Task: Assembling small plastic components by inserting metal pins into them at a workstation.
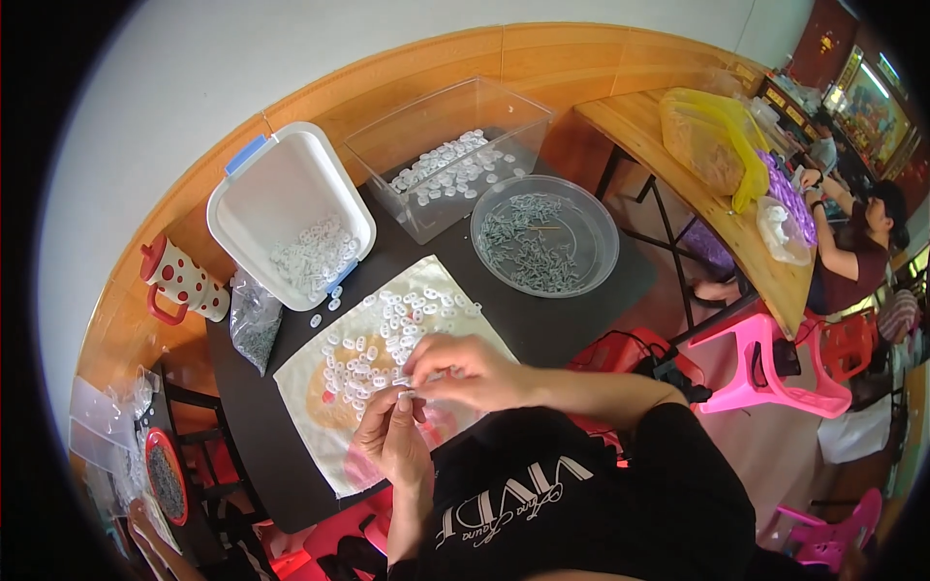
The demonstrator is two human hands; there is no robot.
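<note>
My left hand (395, 441) is raised over the near part of a cloth, pinching a small white oval plastic piece (406, 394) between thumb and fingertips. Close against it, my right hand (475, 373) has its fingers bent together at the same piece; whether it grips something small of its own is hidden. Beneath both hands, a pale printed cloth (310, 402) carries many loose white oval pieces with holes (397, 315). Beyond my right hand, a round clear tray (603, 242) contains small grey screws (547, 261).
A white bin (257, 184) with blue handles and a clear box (383, 150) hold more white parts. Left of them are a bag of grey screws (254, 324) and a dotted tumbler (189, 281). A pink stool (765, 373) stands right; another person (852, 252) works at a wooden table (630, 121).
</note>
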